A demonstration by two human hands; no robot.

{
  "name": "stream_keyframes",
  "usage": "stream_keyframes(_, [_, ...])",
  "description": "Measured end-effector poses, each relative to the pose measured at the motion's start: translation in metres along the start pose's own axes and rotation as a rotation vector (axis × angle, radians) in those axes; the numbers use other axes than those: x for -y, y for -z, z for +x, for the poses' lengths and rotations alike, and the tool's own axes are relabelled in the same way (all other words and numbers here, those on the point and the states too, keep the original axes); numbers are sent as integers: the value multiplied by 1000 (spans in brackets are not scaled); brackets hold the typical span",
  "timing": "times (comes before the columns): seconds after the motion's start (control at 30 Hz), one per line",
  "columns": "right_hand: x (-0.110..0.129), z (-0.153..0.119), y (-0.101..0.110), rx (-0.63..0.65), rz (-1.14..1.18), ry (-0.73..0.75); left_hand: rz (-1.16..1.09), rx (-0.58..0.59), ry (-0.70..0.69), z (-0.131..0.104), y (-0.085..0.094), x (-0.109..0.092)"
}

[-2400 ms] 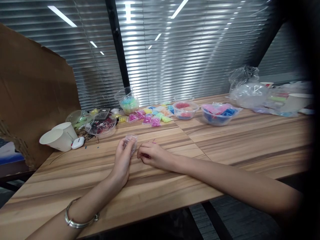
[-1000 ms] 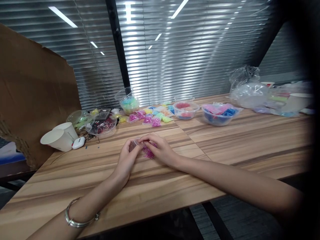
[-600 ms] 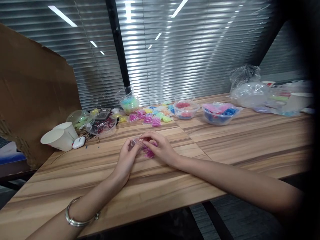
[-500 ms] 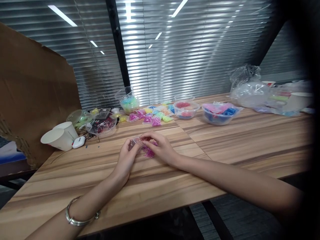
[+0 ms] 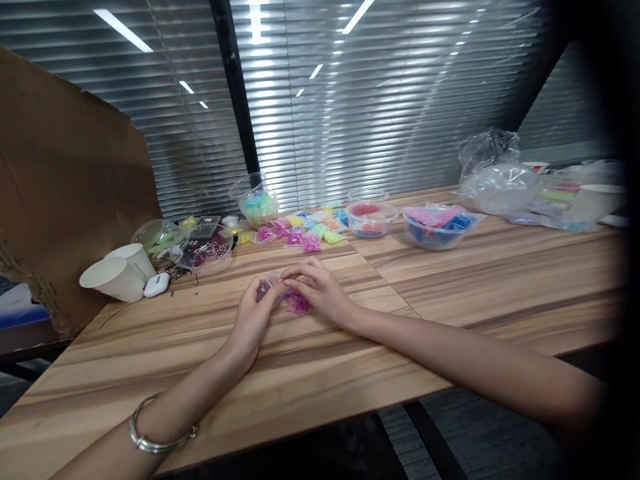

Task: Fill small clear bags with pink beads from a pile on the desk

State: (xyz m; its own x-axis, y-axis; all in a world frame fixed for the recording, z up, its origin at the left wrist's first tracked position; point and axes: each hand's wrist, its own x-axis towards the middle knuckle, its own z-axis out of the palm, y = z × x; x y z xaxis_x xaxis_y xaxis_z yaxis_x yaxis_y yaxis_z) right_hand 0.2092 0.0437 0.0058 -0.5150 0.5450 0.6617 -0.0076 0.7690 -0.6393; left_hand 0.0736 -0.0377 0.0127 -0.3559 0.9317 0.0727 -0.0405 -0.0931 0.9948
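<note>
Near the middle of the wooden table (image 5: 350,373), my left hand (image 5: 254,313) is closed on a small clear plastic bag (image 5: 269,285), thumb on top. My right hand (image 5: 320,293) touches the bag's edge from the other side, thumb and forefinger pinched together. What lies between those right fingertips is too small to make out. A little pile of purple-pink beads or bits (image 5: 299,303) shows under the right hand, partly hidden by it; I cannot tell whether they are inside the bag or loose.
Filled pink bags (image 5: 312,244) and other coloured bags lie behind my hands. Clear bowls (image 5: 373,220) with coloured packets stand further back, one more bowl (image 5: 437,233) to the right. Paper cups (image 5: 113,279), a white earphone case (image 5: 157,285) and cardboard (image 5: 75,173) are at left.
My right thumb and fingers have shifted slightly at the bag's edge. My left hand stays in place.
</note>
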Motion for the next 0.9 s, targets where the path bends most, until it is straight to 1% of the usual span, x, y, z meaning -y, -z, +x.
stream_keyframes(0.1, [1,-1,0,8,-19,6,-4,-2,1,1,0,0])
stream_keyframes(0.23, [2,-3,-1,20,-88,53,-31,-23,-2,1,-2,0])
stream_keyframes(0.37, [1,-4,-3,59,-142,104,-38,-52,-15,1,-2,-1])
stream_keyframes(0.63, [4,-5,-4,101,-199,147,-35,-87,-40,2,0,2])
stream_keyframes(0.9, [6,-6,-5,73,-223,138,-70,-101,-17,2,1,2])
